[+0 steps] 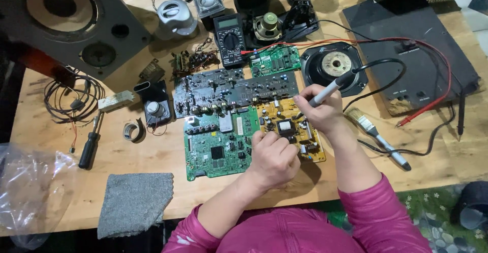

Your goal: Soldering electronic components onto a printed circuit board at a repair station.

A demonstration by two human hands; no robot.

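Note:
My right hand grips a grey soldering iron like a pen, its tip down on a yellow circuit board; the iron's black cord loops away to the right. My left hand rests curled at the yellow board's near left edge, beside a black component; whether it pinches anything is hidden. A green circuit board lies just left of it. Two long dark boards lie behind both. I wear pink sleeves.
On the wooden table: a multimeter with red leads, a small green board, a round speaker driver, a black panel, a brush, a screwdriver, tape roll, grey cloth, large speaker, plastic bag.

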